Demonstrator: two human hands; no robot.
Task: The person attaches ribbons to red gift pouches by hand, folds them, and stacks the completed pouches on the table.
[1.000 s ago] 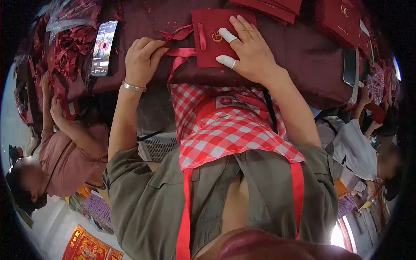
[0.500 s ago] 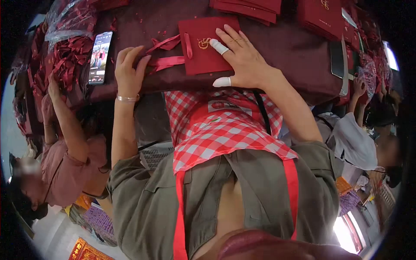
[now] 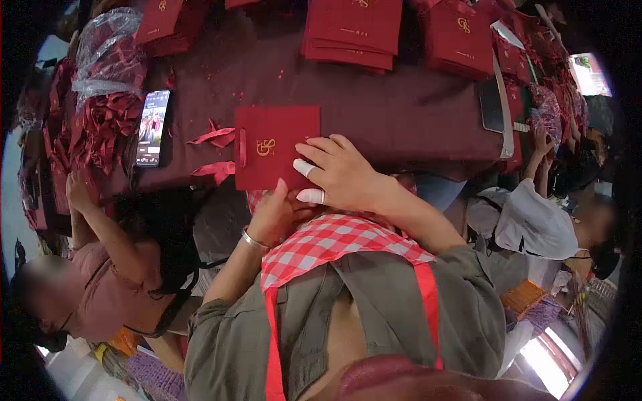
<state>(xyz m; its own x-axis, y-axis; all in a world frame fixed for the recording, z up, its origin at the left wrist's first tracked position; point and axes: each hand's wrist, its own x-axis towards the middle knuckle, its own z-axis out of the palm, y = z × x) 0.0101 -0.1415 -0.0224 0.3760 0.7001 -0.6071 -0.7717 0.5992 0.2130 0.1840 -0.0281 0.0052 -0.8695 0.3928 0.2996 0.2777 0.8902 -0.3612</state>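
A dark red paper gift bag [image 3: 277, 123] with a gold monogram lies flat near the table's front edge. A red ribbon handle [image 3: 242, 148] crosses its left part, and loose ribbon ends [image 3: 215, 172] stick out to the left. My right hand [image 3: 344, 175] rests on the bag's right side with fingers extended; white finger covers sit on its thumb and index finger. Just below the bag's front edge is my left hand [image 3: 277, 212], its thumb raised against that edge. Its fingers point toward my right thumb, apart from the thumb and partly hidden.
Stacks of red bags [image 3: 351, 37] stand at the back, with another stack [image 3: 458, 40] to the right. A lit phone [image 3: 152, 127] lies at left beside a heap of red ribbons [image 3: 110, 123] under clear plastic. A dark phone [image 3: 491, 107] lies right. People sit on both sides.
My left hand has left the ribbon ends and moved right and down to the bag's front edge. The bag sits closer to me and further left, my right hand still on it.
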